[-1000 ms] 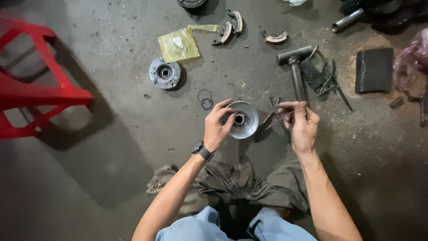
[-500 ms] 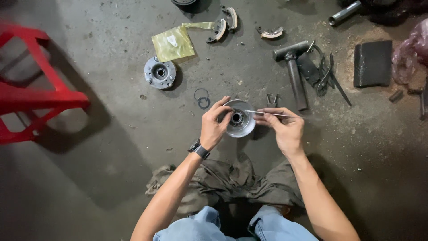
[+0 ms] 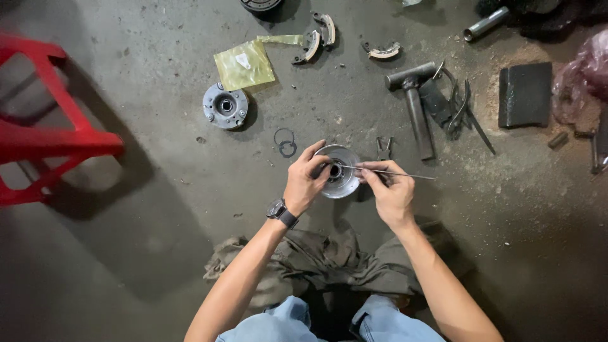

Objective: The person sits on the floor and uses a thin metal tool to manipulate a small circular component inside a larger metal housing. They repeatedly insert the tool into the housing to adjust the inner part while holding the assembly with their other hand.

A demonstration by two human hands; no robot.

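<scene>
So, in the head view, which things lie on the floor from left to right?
Red stool → grey round hub → two thin rings → silver disc held by the left hand → right hand with a thin rod → hammer → dark block.

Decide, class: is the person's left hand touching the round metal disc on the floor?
Touching. The head view shows the left hand gripping the rim of the round metal disc, fingers overlapping its edge with no gap.
</scene>
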